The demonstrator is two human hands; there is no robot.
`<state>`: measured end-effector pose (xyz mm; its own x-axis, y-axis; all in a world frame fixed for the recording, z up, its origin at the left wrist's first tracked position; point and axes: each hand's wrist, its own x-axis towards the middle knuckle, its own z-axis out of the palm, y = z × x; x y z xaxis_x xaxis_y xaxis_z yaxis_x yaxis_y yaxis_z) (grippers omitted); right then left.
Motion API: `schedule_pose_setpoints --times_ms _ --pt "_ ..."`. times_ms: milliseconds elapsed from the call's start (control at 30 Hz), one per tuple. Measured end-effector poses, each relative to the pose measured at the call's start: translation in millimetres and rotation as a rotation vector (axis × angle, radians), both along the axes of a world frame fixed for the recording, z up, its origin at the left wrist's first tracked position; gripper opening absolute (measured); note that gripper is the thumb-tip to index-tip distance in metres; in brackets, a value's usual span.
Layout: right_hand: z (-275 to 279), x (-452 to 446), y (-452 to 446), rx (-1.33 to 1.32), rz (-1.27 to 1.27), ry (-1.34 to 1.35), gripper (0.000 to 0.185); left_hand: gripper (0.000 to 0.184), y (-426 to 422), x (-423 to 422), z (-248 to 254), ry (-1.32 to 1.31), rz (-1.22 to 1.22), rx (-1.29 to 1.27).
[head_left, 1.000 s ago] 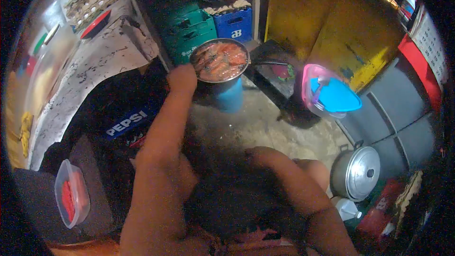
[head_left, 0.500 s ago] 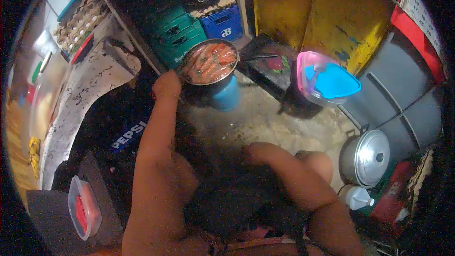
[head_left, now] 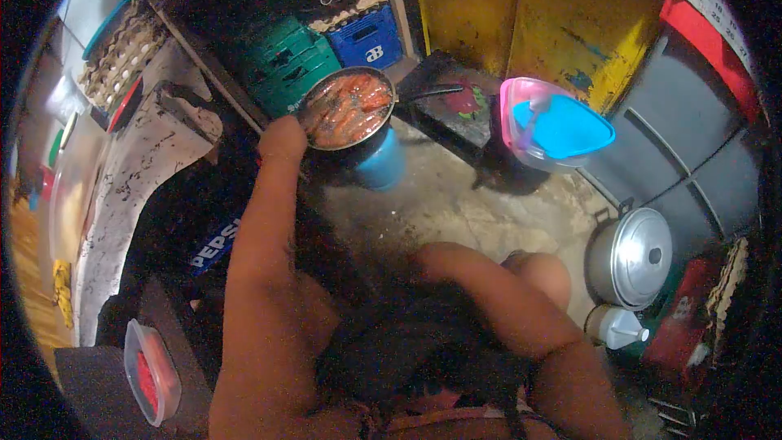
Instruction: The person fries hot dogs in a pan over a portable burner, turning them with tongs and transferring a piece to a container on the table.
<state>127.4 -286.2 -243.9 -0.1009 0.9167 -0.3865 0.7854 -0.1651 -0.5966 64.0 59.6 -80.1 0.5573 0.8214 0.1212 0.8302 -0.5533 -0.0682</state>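
Note:
A round frying pan [head_left: 349, 140] rests over a dark stove above a blue container [head_left: 381, 165]. In it, several reddish sausages or similar pieces [head_left: 352, 106] lie in shiny oil. My left hand [head_left: 283, 140] is closed at the pan's left rim, its fingers curled around something too dark to make out. Off the pan's right side, a dark handle [head_left: 433, 92] sticks out. My right hand [head_left: 430, 265] hangs low in front of me near my bent knee, away from the pan; its fingers are lost in shadow.
Green crate [head_left: 295, 65] and blue crate [head_left: 368, 39] stand behind the pan. To the right are a pink tub with a blue lid [head_left: 562, 126], a lidded metal pot [head_left: 639, 257] and a white bottle [head_left: 615, 327]. Egg trays [head_left: 122, 65] and a plastic box [head_left: 153, 371] sit left.
The view has shifted slightly, moving the pan and crates a little left in the picture. My left hand stays at the pan's rim; my right hand remains low.

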Motion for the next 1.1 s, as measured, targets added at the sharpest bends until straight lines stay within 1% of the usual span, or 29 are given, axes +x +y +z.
schedule_pose_setpoints --times_ms 33,67,133,267,333,467,533,567,633,767,833,1033,1100 --pt "3 0 0 0.033 -0.022 0.020 0.056 0.030 1 1 0 -0.010 0.006 -0.022" --pt "6 0 -1 0.007 -0.027 0.022 0.057 0.029 2 3 -1 -0.013 0.006 -0.024" --pt "38 -2 -4 -0.044 -0.039 0.026 0.057 0.029 1 5 -1 -0.022 0.003 -0.027" --pt "17 -2 2 -0.113 -0.027 -0.001 0.061 0.029 -4 11 -2 0.049 0.001 0.071" --pt "29 -2 1 -0.153 -0.030 0.005 0.061 0.029 -6 13 -2 0.091 -0.031 0.132" --pt "10 0 -4 -0.024 -0.022 -0.013 0.060 0.028 -14 7 2 0.125 -0.042 0.239" --pt "23 2 -7 -0.010 -0.016 0.007 0.060 0.026 -11 2 -3 0.133 -0.081 0.315" --pt "21 3 -6 -0.038 -0.004 -0.001 0.061 0.026 -10 -1 -4 0.127 -0.079 0.283" --pt "17 2 0 -0.096 0.019 -0.015 0.063 0.025 -21 -9 7 0.116 -0.075 0.221" --pt "25 -5 1 -0.169 -0.057 -0.089 0.064 0.025 -18 -27 18 0.048 -0.092 0.137" --pt "42 -5 -2 -0.173 -0.060 -0.049 0.064 0.026 -15 -35 17 -0.013 -0.111 0.134" --pt "31 -1 -5 -0.098 -0.062 -0.007 0.061 0.027 -5 -37 3 0.065 0.012 0.083" --pt "25 -2 -2 -0.111 -0.068 -0.014 0.060 0.027 -2 -33 -2 0.048 0.001 0.068"
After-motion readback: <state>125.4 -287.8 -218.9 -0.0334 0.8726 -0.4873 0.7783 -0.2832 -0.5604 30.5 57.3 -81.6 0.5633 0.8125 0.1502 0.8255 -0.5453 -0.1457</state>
